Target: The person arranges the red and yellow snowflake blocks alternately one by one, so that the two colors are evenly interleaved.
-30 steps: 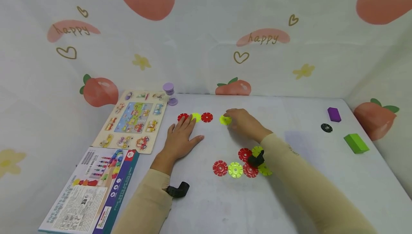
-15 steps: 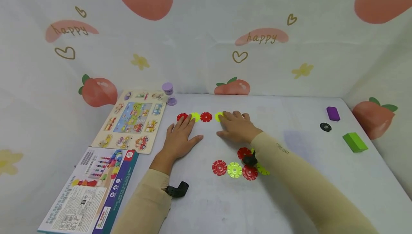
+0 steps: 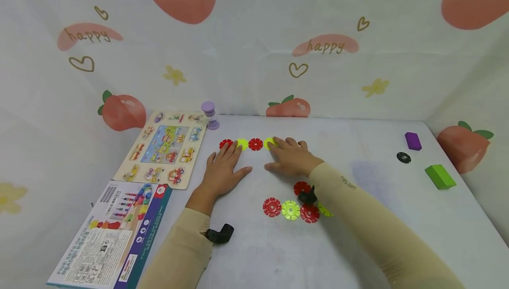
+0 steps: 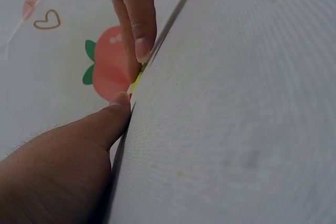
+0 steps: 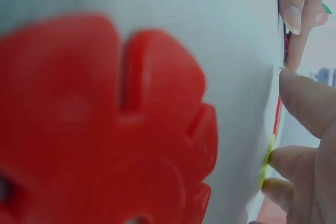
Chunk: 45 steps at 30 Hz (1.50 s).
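Four-part wording aside, a row of notched plastic discs lies at the back of the table: a red disc (image 3: 226,143), a yellow disc (image 3: 243,144), another red disc (image 3: 256,144) and a yellow disc (image 3: 269,142) at its right end. My left hand (image 3: 222,172) lies with fingers spread, fingertips on the two leftmost discs. The fingertips of my right hand (image 3: 294,156) press on the right-end yellow disc, which they partly cover; the right wrist view shows two fingers on its edge (image 5: 266,163). Nearer me, several red and yellow discs (image 3: 290,210) lie together, partly under my right sleeve.
At left are a wooden vehicle puzzle board (image 3: 195,165) and a boxed bead set (image 3: 103,253). A small purple hourglass-shaped item (image 3: 209,114) stands behind the board. At right lie a purple block (image 3: 412,141), a black round chip (image 3: 403,157) and a green block (image 3: 439,176).
My right hand has slid the yellow disc left, up beside the red disc in the back row, and its fingers have spread flatter. My left hand has stayed in place.
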Available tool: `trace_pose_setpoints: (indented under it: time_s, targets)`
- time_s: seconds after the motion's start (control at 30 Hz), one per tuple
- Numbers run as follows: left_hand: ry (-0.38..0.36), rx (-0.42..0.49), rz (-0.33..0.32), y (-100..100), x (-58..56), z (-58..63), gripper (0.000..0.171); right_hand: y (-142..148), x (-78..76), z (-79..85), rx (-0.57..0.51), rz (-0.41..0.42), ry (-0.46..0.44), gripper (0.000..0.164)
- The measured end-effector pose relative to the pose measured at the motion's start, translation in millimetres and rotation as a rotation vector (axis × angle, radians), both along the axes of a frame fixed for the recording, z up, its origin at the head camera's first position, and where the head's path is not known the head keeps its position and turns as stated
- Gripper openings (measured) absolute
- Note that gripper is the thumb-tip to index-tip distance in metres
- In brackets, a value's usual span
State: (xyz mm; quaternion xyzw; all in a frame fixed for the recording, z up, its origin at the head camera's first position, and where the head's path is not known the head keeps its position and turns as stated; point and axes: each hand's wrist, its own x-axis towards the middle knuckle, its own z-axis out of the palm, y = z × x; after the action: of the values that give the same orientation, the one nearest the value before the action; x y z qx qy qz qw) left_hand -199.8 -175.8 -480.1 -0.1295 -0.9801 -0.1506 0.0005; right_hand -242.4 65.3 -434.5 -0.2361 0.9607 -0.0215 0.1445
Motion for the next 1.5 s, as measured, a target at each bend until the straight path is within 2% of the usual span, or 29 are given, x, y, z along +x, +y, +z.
trace_pose_setpoints:
  time_s: [0.5, 0.6, 0.67, 0.73, 0.87, 1.0, 1.13, 1.2, 1.27, 1.37, 1.5]
  targets:
    - [-0.006, -0.005, 0.003, 1, 1.5, -0.1, 0.084, 0, -2.3, -2.7, -0.017, -0.009, -0.024, 0.086]
    - [-0.009, -0.007, 0.007, 2, 1.9, -0.8, 0.084, 2, -2.8, 0.6, -0.07, -0.014, -0.016, 0.083]
    - [-0.009, -0.009, 0.008, 2, 1.7, -1.8, 0.084, 6, -2.3, 6.4, -0.164, -0.026, -0.012, 0.08]
    - [-0.01, -0.009, 0.012, 2, 1.8, -2.6, 0.084, 12, -0.2, 15.2, -0.309, -0.043, -0.034, 0.076]
    - [-0.014, -0.018, 0.018, 2, 1.7, -3.9, 0.085, 32, 10.0, 33.4, -0.642, -0.072, -0.158, 0.067]
    - [-0.017, -0.011, 0.015, 1, 1.8, -3.6, 0.083, 56, 27.6, 45.6, -0.965, -0.017, -0.265, 0.051]
    - [-0.008, -0.007, 0.005, 1, 1.3, -3.4, 0.083, 80, 46.0, 41.6, -1.215, 0.072, -0.338, 0.044]
    - [-0.006, -0.006, 0.002, 1, 1.0, -2.9, 0.083, 90, 54.0, 34.0, -1.281, 0.074, -0.368, 0.045]
    - [-0.001, -0.005, -0.001, 1, 1.2, -1.2, 0.082, 98, 58.3, 21.0, -1.297, 0.047, -0.379, 0.045]
    - [0.001, -0.01, 0.003, 2, 1.5, 0.3, 0.082, 106, 64.9, 5.2, -1.271, -0.023, -0.384, 0.044]
    - [0.005, -0.011, 0.007, 2, 1.4, -0.4, 0.081, 112, 68.5, -12.7, -1.167, -0.098, -0.392, 0.05]
